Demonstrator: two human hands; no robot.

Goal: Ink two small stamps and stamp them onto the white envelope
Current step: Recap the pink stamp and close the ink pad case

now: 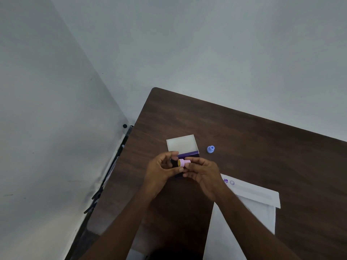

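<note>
A small pink stamp (184, 163) lies sideways in the air between my two hands, its yellowish face turned left. My right hand (201, 175) pinches its handle end. My left hand (163, 170) curls beside its face, fingertips touching or nearly touching it. Under the hands sits an open purple ink pad (188, 155) with its pale lid (181, 143) flipped up behind; the pad itself is mostly hidden. A blue stamp (210, 149) stands upright to the right of the lid. The white envelope (257, 201) lies at lower right, with two purple prints (228, 181) near its top-left corner.
The dark wooden table (262, 139) ends at a left edge close to a grey wall. Dark strips, perhaps cables, run down the gap between table and wall (105, 182). My forearms cross the near part of the table.
</note>
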